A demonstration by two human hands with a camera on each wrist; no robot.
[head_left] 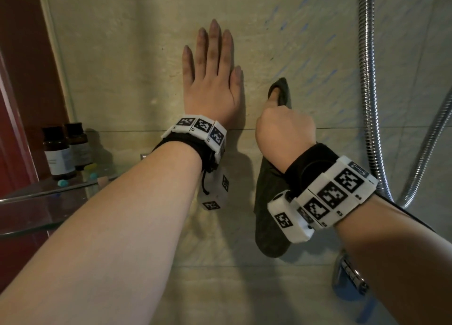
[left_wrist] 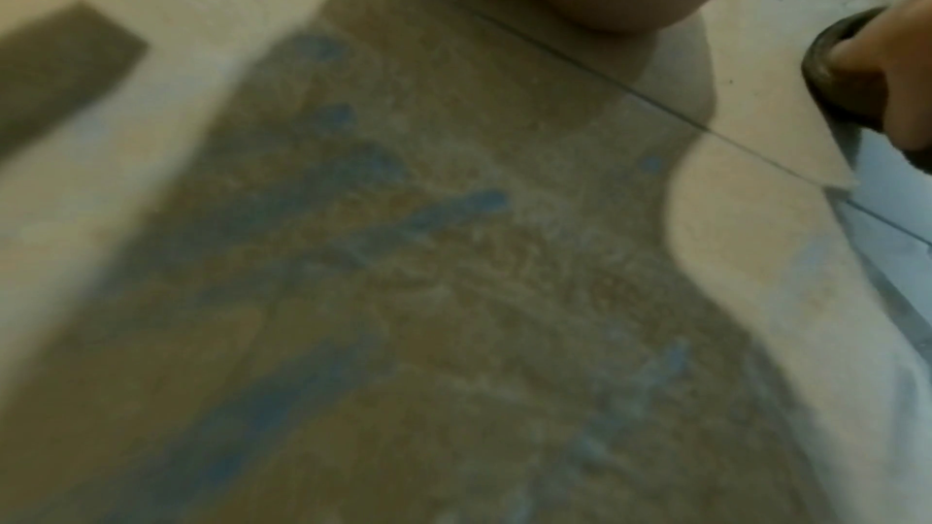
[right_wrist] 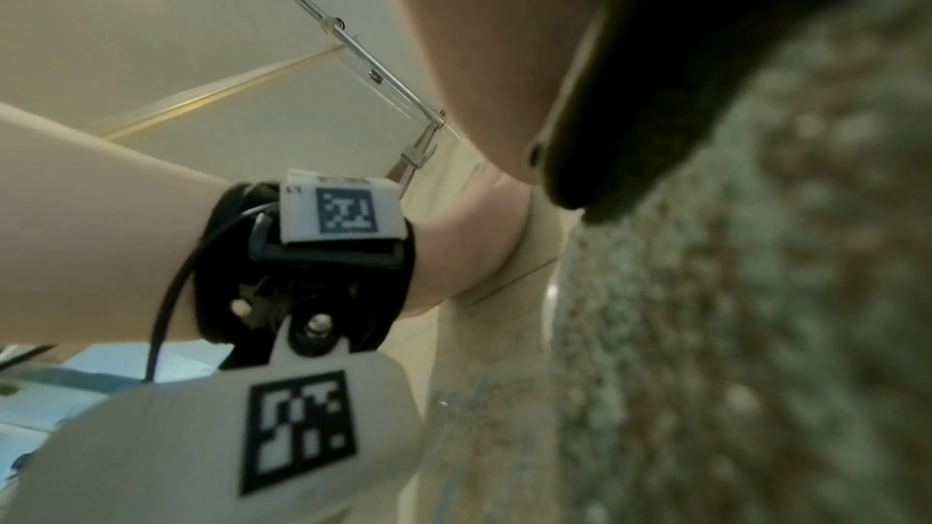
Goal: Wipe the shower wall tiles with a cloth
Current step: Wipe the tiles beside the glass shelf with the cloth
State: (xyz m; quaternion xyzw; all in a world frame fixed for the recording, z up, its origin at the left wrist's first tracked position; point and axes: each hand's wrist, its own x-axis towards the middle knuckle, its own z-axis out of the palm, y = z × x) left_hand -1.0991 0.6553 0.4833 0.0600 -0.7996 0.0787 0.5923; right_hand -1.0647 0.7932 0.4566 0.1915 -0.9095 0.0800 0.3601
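My left hand (head_left: 212, 80) flat on the beige wall tiles (head_left: 122, 68), fingers straight, my right hand (head_left: 285, 129) at its 3 o'clock gripping the dark cloth (head_left: 269, 227) against the tiles, shower hose (head_left: 367, 80) at 3 o'clock.

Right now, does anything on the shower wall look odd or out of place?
Yes: faint blue streaks smear the wall tiles above and right of the dark cloth the right hand grips. Left hand lies flat on the tile.
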